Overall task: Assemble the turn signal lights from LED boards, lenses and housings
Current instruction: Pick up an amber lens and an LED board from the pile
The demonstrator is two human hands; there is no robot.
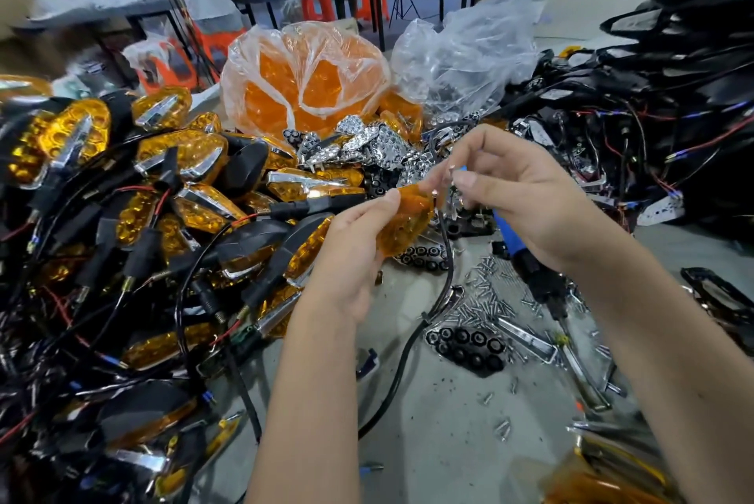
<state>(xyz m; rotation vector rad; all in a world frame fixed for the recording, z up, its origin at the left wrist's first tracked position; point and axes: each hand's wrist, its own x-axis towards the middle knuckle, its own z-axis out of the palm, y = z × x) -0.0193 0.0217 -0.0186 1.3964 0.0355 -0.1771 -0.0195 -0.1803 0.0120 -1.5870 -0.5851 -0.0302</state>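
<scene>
left hand [354, 254] grips amber lens [404, 224] | bag [304, 75] — amber lenses

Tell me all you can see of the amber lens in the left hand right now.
The amber lens is a translucent orange plastic shell, roughly diamond-shaped, held above the table and tilted. The left hand grips its near end. The right hand pinches a small part at its upper edge. A black cable hangs beside it.
</scene>
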